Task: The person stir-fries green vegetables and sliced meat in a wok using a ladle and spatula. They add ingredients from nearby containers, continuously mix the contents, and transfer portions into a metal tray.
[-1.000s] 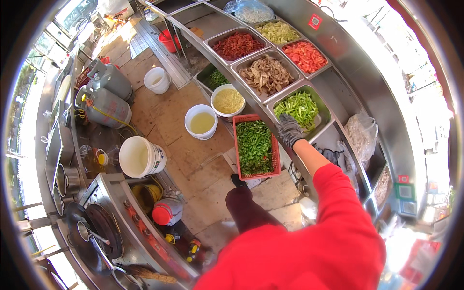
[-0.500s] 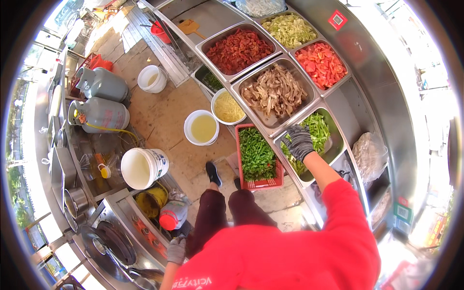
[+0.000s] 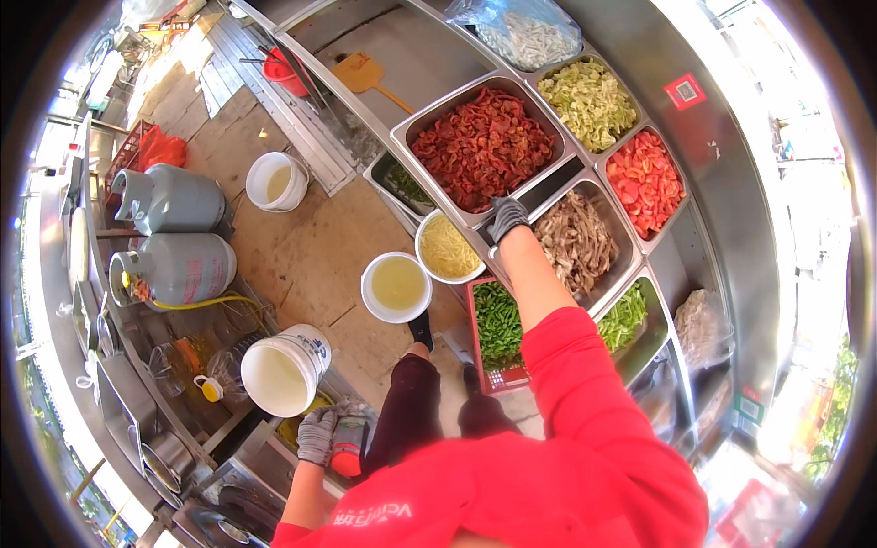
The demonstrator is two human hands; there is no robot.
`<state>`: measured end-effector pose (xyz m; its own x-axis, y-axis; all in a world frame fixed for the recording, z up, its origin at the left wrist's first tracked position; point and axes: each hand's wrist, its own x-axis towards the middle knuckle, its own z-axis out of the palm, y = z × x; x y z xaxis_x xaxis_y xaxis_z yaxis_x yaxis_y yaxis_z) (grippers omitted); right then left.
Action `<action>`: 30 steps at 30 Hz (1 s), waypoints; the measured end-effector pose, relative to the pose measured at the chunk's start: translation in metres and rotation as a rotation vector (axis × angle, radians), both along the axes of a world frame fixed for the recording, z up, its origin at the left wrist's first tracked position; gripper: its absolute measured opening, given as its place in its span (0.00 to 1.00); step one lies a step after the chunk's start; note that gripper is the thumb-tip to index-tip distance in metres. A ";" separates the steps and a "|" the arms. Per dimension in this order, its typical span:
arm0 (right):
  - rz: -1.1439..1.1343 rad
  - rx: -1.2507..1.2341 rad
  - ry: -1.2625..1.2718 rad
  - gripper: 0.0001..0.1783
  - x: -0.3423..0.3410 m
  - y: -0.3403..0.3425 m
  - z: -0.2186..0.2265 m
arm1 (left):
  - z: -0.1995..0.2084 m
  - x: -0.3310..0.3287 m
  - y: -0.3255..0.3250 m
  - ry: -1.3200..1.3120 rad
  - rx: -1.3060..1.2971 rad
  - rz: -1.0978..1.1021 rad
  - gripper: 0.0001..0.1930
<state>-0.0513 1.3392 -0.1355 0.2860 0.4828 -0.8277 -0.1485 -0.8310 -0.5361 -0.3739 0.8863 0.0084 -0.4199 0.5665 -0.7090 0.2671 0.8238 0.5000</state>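
My right hand (image 3: 508, 217), in a grey striped glove, is closed on the near rim of the steel tray of red meat strips (image 3: 484, 146). Its fingertips are partly hidden at the rim. A dark gap separates this tray from the tray of brown sliced food (image 3: 577, 242), which my forearm partly covers. Low on the left, my gloved left hand (image 3: 317, 437) hangs with lightly bent fingers and nothing visible in it. It is nearest the white bucket (image 3: 279, 374) and a jar with a red lid (image 3: 346, 447).
Further trays hold chopped tomato (image 3: 645, 183), pale cut vegetables (image 3: 587, 105) and green strips (image 3: 624, 318). On the floor stand a red crate of green vegetables (image 3: 498, 333), a tub of yellow shreds (image 3: 449, 248) and a tub of yellowish liquid (image 3: 396, 288). Gas cylinders (image 3: 187, 268) line the left.
My right hand has left the green strips and moved up and left to the meat tray. A gap has appeared beside that tray. My left hand has risen towards the white bucket.
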 end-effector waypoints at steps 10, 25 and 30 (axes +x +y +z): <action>0.072 0.602 -0.011 0.06 0.061 0.000 0.107 | 0.004 -0.029 0.158 0.173 0.119 -0.273 0.16; 1.240 1.152 -0.506 0.29 0.182 -0.231 0.214 | 0.120 0.157 0.005 0.166 0.806 0.398 0.15; 1.461 1.444 -0.107 0.25 0.144 -0.256 0.213 | 0.146 0.250 -0.159 0.263 0.961 0.874 0.17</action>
